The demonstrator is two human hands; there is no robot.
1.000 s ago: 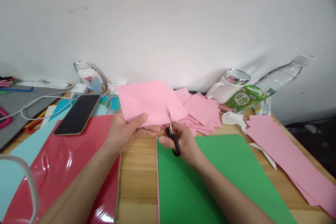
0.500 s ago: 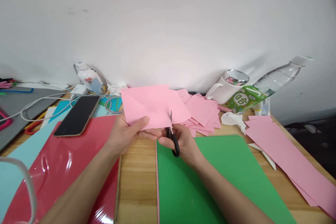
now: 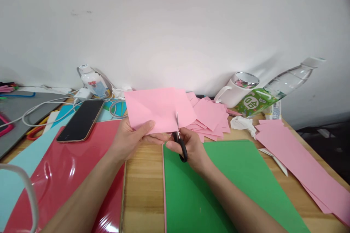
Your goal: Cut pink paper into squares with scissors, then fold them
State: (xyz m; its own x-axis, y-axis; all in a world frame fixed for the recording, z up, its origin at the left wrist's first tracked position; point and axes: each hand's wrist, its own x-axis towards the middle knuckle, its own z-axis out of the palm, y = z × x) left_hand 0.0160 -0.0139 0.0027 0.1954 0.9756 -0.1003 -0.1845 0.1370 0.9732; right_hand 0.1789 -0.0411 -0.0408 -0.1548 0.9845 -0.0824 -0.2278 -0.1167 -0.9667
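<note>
My left hand (image 3: 136, 135) pinches the lower left edge of a pink sheet of paper (image 3: 153, 108), thumb on top and fingers underneath. In my right hand (image 3: 191, 147) are black-handled scissors (image 3: 182, 150), their blades at the sheet's lower edge toward its right end. One blade lies over the paper and the lower one is mostly hidden. Behind the right part of the sheet lies a loose pile of cut pink paper pieces (image 3: 212, 116). Below my right hand is a large green sheet (image 3: 232, 185) on the table.
A phone (image 3: 81, 121) lies on red plastic-wrapped paper (image 3: 82, 174) at left, near a white charger (image 3: 82, 94) and cables. A white mug (image 3: 232, 93), a clear bottle (image 3: 291, 80) and crumpled tissue (image 3: 243, 123) stand or lie at right. Long pink strips (image 3: 303, 167) lie by the right edge.
The sheet's right end has shifted slightly left and up at the blades. Both hands stay almost in place, still holding the paper and the scissors.
</note>
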